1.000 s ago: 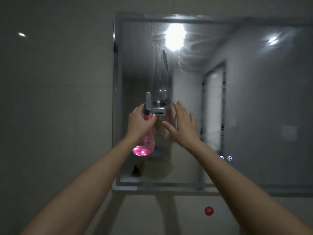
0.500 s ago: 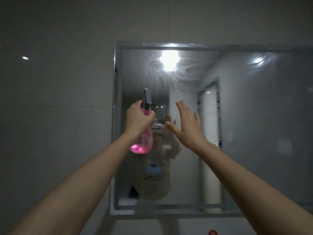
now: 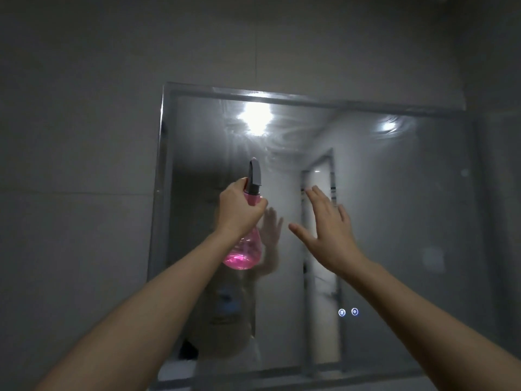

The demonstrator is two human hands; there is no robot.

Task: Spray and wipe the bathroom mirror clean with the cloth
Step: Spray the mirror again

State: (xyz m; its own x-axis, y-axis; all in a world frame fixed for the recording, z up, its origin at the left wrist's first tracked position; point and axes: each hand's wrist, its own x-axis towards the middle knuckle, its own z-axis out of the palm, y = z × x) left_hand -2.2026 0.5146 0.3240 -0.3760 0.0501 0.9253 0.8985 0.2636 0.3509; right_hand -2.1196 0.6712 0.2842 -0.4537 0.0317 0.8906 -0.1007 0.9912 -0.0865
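Pink spray bottle [image 3: 244, 244] is gripped by left hand [image 3: 239, 210], raised since a second ago. Right hand [image 3: 329, 230] is held spread-fingered, empty. Spraying judged underway; no cloth seen.

Both arms raised forward; left hand [image 3: 239, 210] curled in grip, right hand [image 3: 329, 230] flat, fingers spread.

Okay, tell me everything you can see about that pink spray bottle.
The spray bottle is see-through pink plastic with a bulbous, pear-shaped body that narrows to a pink collar, topped by a dark grey spray head pointing up. A little pink liquid glows at the bottom. It is held upright in front of the mirror, near its left edge. The left hand grips its neck; nothing else touches it.
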